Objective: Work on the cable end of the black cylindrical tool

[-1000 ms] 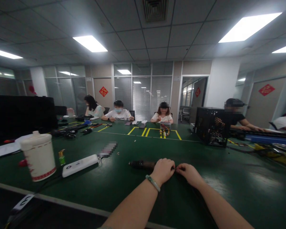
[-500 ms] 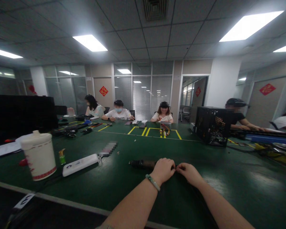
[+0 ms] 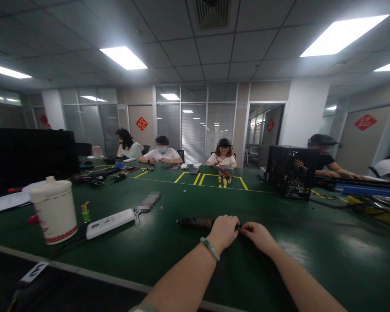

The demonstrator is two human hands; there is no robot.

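Observation:
A dark cylindrical tool (image 3: 196,223) lies along the green table with its narrow tip pointing left. It resembles an electric screwdriver, but the poor light hides its detail. My left hand (image 3: 225,229) wraps over the tool's right end from above, its fingers closed; a green bangle circles that wrist. Just right of it, my right hand (image 3: 258,235) pinches at something small and dark beside the tool's end, too small to make out. The fingertips of both hands nearly meet. A dark cord-like line (image 3: 276,271) runs beneath my right forearm toward the front edge.
To the left stand a white lidded cup (image 3: 54,214), a small green bottle (image 3: 85,212) and a white power strip (image 3: 110,223) with a phone-like item (image 3: 148,201). A black computer case (image 3: 289,171) stands back right. Several people sit around the table (image 3: 331,260).
My hands stay at the tool's right end, with a slightly wider gap between their fingertips. Across the table, the masked person's hands have come together.

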